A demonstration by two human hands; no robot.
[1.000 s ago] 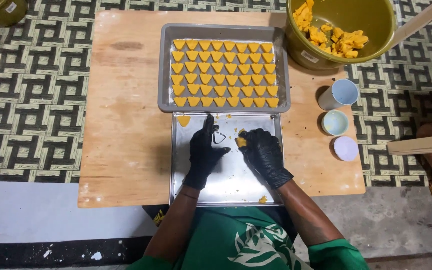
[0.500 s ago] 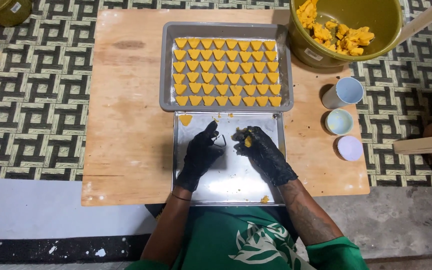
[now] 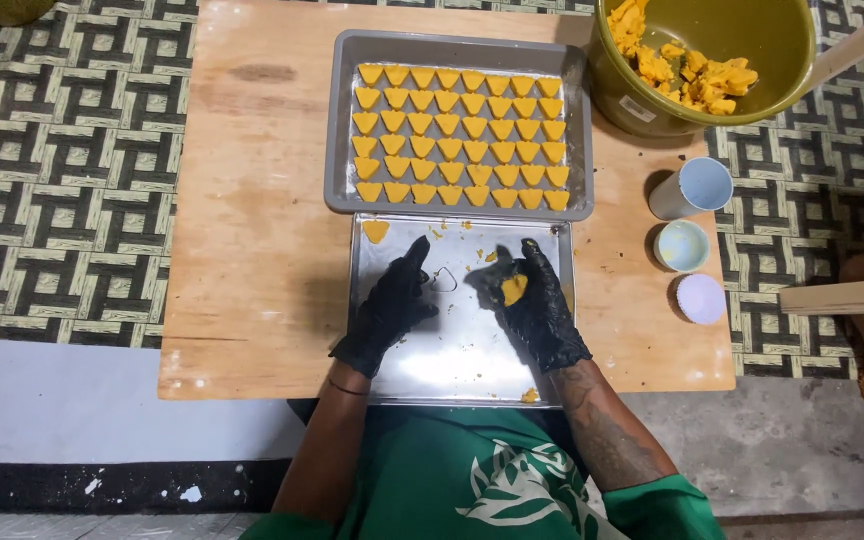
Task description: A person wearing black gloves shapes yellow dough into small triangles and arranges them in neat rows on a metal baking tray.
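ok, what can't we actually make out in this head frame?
- Left hand: its fingers cover part of the small metal cutter; grip unclear.
- Dough lump: mostly hidden in the right hand.
- Green bowl: cut off by the top edge.
- Shiny tray: near edge hidden by the person's shirt.

A wooden board (image 3: 252, 200) lies on a geometric-patterned floor mat (image 3: 72, 150).

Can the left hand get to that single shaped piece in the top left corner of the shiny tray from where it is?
Probably yes. The left hand rests on the shiny tray, and the single piece lies just beyond its fingertips with bare metal between. Only the small cutter sits nearby, off to the side.
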